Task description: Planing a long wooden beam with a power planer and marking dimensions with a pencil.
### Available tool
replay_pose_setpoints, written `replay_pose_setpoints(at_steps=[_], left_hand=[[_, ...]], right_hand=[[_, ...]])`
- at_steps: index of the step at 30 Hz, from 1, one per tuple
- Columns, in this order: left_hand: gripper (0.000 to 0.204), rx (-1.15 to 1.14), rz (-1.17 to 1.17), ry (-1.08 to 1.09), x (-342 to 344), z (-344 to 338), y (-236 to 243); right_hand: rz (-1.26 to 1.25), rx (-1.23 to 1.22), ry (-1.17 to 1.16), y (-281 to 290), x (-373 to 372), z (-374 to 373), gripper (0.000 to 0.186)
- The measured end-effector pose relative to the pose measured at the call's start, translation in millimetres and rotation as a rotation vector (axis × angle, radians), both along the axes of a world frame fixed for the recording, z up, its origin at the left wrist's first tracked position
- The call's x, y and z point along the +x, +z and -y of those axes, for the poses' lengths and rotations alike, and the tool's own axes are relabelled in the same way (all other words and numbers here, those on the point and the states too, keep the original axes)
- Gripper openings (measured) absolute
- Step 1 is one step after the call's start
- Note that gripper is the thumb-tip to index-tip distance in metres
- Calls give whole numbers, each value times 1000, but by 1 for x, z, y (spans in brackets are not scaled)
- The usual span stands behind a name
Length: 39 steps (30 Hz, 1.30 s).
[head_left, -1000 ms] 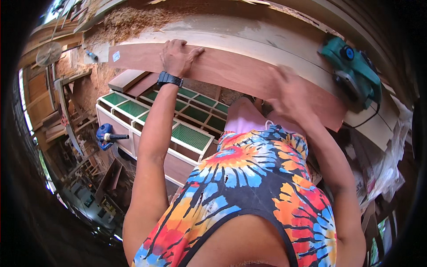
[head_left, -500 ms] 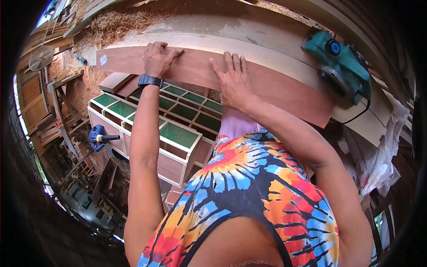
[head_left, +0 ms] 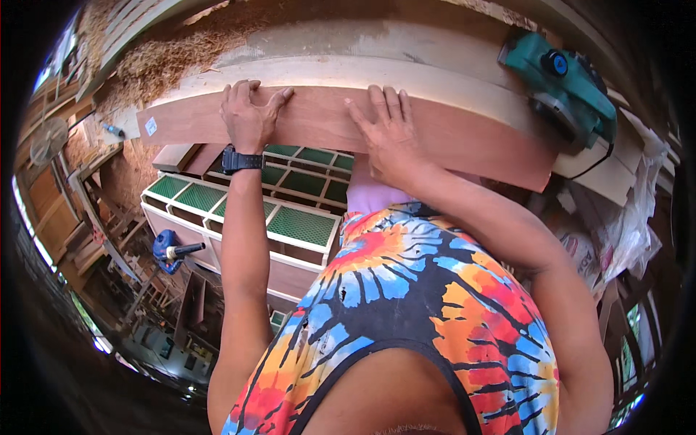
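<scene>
A long reddish-brown wooden board (head_left: 312,119) with a small white label at its left end lies across in front of me, against a pale plank (head_left: 304,71). My left hand (head_left: 249,116), with a black watch on its wrist, grips the board's far edge left of its middle, the thumb stretched along that edge. Right of it, my right hand (head_left: 394,134) rests flat on the board's face. Its fingers are spread and reach the far edge, and its thumb points left. The undersides of both hands are hidden.
A green electric planer (head_left: 562,90) with a black cord stands at the right on the planks. Wood shavings (head_left: 181,61) are heaped far left. Below the board are a pale wooden frame with green mesh panels (head_left: 301,225) and a blue blower (head_left: 168,250). Clear plastic (head_left: 638,225) hangs at right.
The view has shifted slightly. The board sits a little nearer to me, with more of the pale plank showing beyond it. Both hands keep their places on the board.
</scene>
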<state>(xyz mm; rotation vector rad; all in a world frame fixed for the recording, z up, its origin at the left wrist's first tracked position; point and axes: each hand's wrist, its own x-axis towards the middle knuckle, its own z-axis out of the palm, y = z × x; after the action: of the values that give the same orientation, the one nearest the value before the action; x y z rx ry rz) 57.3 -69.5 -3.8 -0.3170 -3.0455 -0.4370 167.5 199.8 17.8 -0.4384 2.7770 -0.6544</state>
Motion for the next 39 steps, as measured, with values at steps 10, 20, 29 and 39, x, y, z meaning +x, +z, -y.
replay_pose_setpoints(at_steps=[10,20,29,39], left_hand=[[52,-39,-50,-53,3,-7,16],[57,53,144,-259,-15,50,40],[53,80,131,-256,-20,52,44],[42,36,125,-140,-36,75,41]], right_hand=[[75,14,-35,9,-2,0,96],[123,110,-18,29,-11,2,101],[179,163,-2,38,-16,4,104],[99,135,0,31,-18,12,106]])
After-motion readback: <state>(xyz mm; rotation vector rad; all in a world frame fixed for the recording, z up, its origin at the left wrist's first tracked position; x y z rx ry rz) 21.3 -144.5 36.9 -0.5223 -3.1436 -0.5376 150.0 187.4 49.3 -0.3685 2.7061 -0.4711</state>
